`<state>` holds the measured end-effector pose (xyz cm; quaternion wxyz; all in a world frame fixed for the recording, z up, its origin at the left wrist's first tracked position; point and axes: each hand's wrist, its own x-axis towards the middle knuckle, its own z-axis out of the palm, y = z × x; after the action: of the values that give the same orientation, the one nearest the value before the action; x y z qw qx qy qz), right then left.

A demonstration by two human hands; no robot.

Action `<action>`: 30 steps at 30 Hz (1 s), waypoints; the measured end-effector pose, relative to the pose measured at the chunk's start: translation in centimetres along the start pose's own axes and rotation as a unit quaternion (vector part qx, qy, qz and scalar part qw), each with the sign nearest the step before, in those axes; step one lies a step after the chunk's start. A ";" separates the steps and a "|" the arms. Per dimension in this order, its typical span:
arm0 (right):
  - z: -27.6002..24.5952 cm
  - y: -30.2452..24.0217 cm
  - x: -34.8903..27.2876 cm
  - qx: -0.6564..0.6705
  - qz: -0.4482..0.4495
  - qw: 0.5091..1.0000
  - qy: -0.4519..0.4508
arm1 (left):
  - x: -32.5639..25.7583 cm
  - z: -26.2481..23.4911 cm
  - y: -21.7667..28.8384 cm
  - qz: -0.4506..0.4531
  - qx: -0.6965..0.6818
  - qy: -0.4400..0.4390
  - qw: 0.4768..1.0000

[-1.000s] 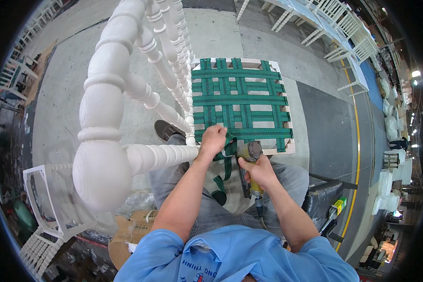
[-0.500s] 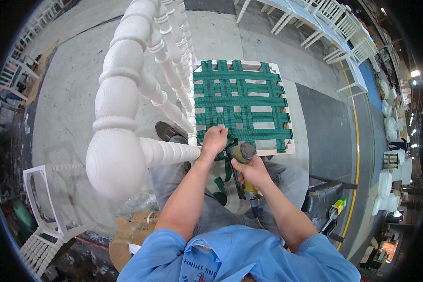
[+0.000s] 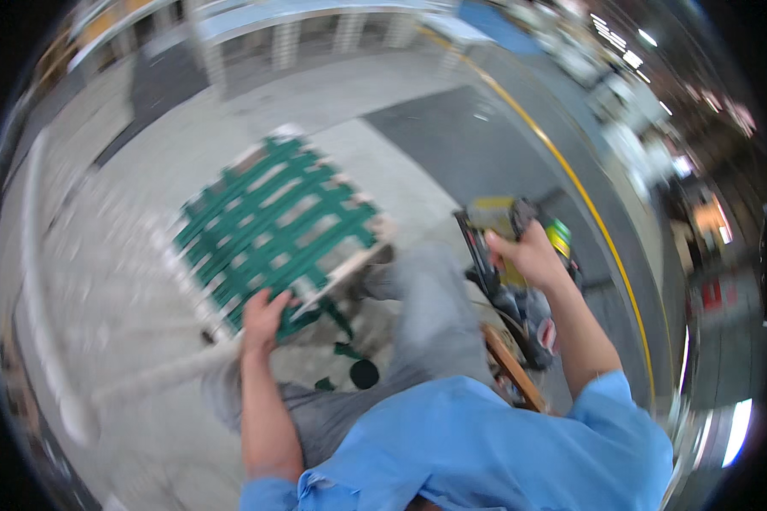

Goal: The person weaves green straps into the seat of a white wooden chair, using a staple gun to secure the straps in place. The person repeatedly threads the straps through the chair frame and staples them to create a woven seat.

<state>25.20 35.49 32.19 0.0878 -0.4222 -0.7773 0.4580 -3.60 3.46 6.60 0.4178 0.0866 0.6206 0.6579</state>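
Observation:
A white chair frame lies tipped before me, its seat (image 3: 273,223) covered with woven green webbing. My left hand (image 3: 262,322) is at the seat's near corner, its fingers closed on the green strap (image 3: 302,318) there, though motion blur softens them. Held away to the right, a yellow and black staple gun (image 3: 496,234) is in my right hand (image 3: 530,257), which is wrapped round its grip. Loose strap hangs under the seat's near edge, and a dark roll of webbing (image 3: 364,374) is below it. The chair's back post (image 3: 47,298) is badly smeared at the left.
Beside my right leg is a black seat or stand cluttered with things, among them a green and yellow item (image 3: 559,237). A wooden bar (image 3: 513,368) is near my hip. Pale tables (image 3: 307,19) stand far off; a yellow line (image 3: 571,170) crosses the floor at right.
My view has swung right, and the chair now appears turned and farther left. The staple gun has moved from the seat's near edge out to the right. My left hand stays by the webbing.

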 end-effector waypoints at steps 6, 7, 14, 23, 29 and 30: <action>-13.0 8.6 -1.4 0.140 0.114 0.966 0.184 | -2.8 1.4 -1.4 0.048 0.156 -0.011 0.987; -14.0 10.3 -0.8 0.180 0.145 0.952 0.199 | -3.2 1.7 -1.7 0.012 0.159 0.005 0.987; -13.3 24.4 4.0 0.329 0.304 0.885 0.130 | -5.4 5.1 -2.4 0.077 0.402 0.103 0.907; -15.3 31.1 2.9 0.128 0.364 0.913 0.135 | -6.4 7.4 -3.1 0.069 0.589 0.135 0.793; -19.0 33.7 -6.9 -0.369 0.331 0.868 0.022 | -5.9 7.1 -3.1 0.129 0.540 0.124 0.822; -18.0 34.3 -8.6 -0.346 0.359 0.865 0.056 | -5.8 7.0 -3.1 0.126 0.526 0.123 0.832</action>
<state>59.76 48.27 17.56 -0.1910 -0.7002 -0.6746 0.1349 5.88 4.45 7.69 0.1430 0.2890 0.9030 0.2841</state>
